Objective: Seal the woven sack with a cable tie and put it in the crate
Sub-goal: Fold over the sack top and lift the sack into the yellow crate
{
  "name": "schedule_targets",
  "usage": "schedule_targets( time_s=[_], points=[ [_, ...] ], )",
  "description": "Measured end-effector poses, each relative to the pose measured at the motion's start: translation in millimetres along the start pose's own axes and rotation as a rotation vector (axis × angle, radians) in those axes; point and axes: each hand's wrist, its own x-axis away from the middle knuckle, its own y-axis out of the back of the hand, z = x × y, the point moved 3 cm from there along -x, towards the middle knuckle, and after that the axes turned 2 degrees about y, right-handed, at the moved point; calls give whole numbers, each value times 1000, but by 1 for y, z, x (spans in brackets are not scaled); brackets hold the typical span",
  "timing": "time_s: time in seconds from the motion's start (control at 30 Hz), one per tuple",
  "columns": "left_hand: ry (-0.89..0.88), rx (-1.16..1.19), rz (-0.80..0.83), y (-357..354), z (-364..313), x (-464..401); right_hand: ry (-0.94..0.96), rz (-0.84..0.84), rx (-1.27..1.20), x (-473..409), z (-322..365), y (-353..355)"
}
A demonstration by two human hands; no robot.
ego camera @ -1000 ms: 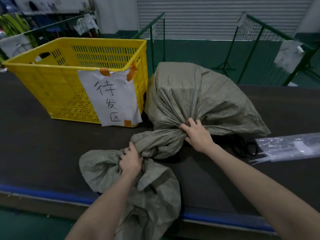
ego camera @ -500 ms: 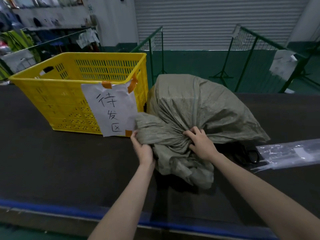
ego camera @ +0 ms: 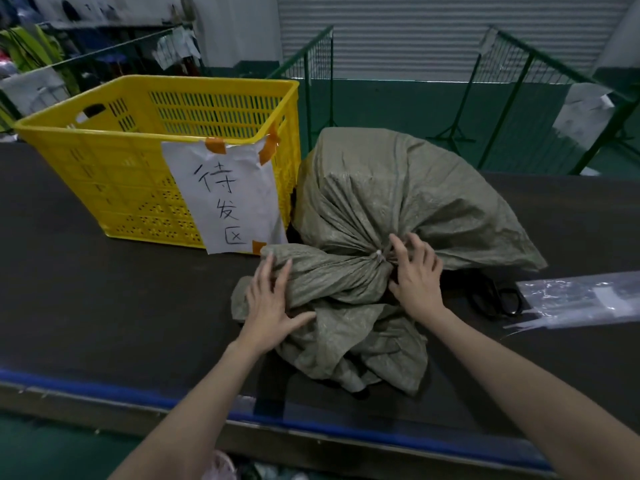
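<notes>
Sack (ego camera: 398,188) on dark table (ego camera: 104,306), at 3 o'clock of yellow slotted plastic crate (ego camera: 114,157), touching it. Coarse gray-green weave, lumpy; long axis runs away from viewer, tied neck points toward 6 o'clock. White cable tie (ego camera: 379,255) cinches neck. Left hand (ego camera: 268,306) fingers spread flat on loose neck; right hand (ego camera: 417,271) fingers loosely bent by tie, grasping nothing.

Dark table (ego camera: 104,306) w/ yellow crate (ego camera: 114,188), sack (ego camera: 398,188), scissors (ego camera: 498,299), plastic bag (ego camera: 585,299).
</notes>
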Motion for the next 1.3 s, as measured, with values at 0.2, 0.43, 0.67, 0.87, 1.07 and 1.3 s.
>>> schedule_targets(
  time_s=[0.2, 0.43, 0.67, 0.87, 1.07, 1.3],
  points=[
    [36, -471, 433, -20, -4, -21, -303, 215, -74, -20, 0, -10],
    [-179, -624, 131, -19, -34, -52, -368, 101, -239, -38, -13, 5],
    [-609, -692, 68, -8, -68, -92, -294, 90, -399, -36, -21, 0],
    [-530, -666, 158, -18, -74, -107, -243, 72, -775, -41, -27, 5],
    [-478, -476, -58, 22, -98, -140, -179, -57, -882, -79, -32, 57],
    [-395, -314, -249, 98, -152, -187, -166, -237, -902, -143, -41, 153]
  ],
)
